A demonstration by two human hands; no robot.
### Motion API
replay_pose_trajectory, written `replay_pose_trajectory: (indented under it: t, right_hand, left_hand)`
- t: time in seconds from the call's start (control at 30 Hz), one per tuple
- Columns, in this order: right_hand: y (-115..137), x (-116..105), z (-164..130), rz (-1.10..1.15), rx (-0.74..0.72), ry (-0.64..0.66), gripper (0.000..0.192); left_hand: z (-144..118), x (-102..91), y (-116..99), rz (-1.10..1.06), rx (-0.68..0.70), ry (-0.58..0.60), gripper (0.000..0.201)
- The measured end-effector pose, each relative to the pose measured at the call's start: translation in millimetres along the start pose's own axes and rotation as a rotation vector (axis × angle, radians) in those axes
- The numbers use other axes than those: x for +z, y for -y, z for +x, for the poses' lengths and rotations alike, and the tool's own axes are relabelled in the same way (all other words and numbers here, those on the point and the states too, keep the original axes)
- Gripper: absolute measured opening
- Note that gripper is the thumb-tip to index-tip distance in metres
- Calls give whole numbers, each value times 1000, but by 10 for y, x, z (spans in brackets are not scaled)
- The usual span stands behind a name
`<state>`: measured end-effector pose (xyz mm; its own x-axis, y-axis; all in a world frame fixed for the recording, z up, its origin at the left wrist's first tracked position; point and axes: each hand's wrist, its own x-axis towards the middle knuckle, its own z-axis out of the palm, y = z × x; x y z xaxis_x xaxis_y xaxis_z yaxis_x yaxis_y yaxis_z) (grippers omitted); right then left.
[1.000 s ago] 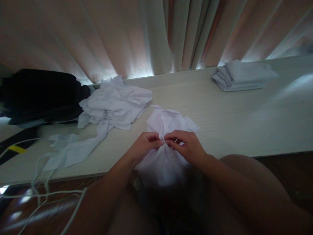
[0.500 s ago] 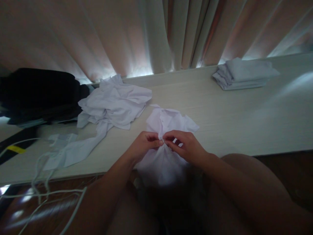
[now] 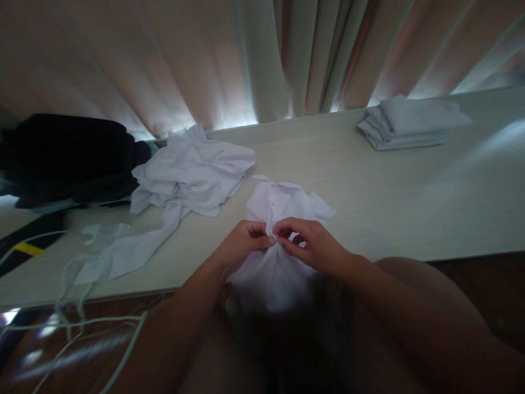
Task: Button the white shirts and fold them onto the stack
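Observation:
A white shirt (image 3: 293, 202) lies partly on the table's front edge, its lower part hanging down towards my lap. Along its button front, my left hand (image 3: 252, 238) pinches the cloth between thumb and fingers. My right hand (image 3: 305, 241) pinches the same strip just beside it, so the fingertips of both hands nearly meet. The fabric is gathered into folds below that spot. Whatever button sits between the fingertips is hidden.
Another white shirt (image 3: 197, 169) lies crumpled at the left, one sleeve stretched forward. Behind it stands a dark pile of clothes (image 3: 69, 158). Folded white shirts (image 3: 414, 123) are stacked at the back right. White hangers (image 3: 131, 339) dangle at the lower left. Curtains (image 3: 184, 60) hang behind the table.
Both hands stay at the same spot on the shirt front, with only a slight shift of the fingers. Nothing else has visibly moved.

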<state>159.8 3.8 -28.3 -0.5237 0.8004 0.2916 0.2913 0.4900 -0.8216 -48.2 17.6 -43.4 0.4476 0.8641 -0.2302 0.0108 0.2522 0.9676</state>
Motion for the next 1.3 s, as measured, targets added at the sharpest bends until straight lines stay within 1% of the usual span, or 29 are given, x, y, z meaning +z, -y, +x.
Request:
replay_pose_trajectory:
  t: [0.17,0.27,0.33,0.4,0.5,0.7,0.8,0.9,1.03,1.13,1.3]
  right_hand:
    - [14,-32,-5,17,-14,45,16]
    - [0,-39,-4,11,-23,64,17]
    - [-20,-39,-2,19,-29,44,16]
    - [-43,-44,1,5,-42,3,15]
    - [-70,-66,8,-62,-76,-50,13]
    - [-100,-116,30,-160,-124,-62,10]
    - [-113,-114,41,-201,-136,-73,9]
    - [-118,-86,50,-235,-126,-79,7]
    - [-117,-12,57,-292,-119,-55,4]
    - [-114,41,60,-319,-101,-38,4]
    - [-114,77,57,-348,-72,0,5]
  left_hand:
    - [4,5,51,-83,-16,49,32]
    - [3,5,46,-73,-30,68,34]
    - [0,16,18,-57,-34,68,34]
    - [-3,45,-27,-56,-37,26,32]
    - [-12,112,-115,-42,-32,-76,30]
    - [-60,220,-282,106,-1,-184,24]
    - [-98,238,-312,175,23,-229,23]
    - [-138,238,-308,267,30,-262,28]
    - [-178,218,-284,483,32,-275,35]
    - [-189,202,-278,625,45,-270,36]
    - [-170,198,-280,700,32,-261,32]
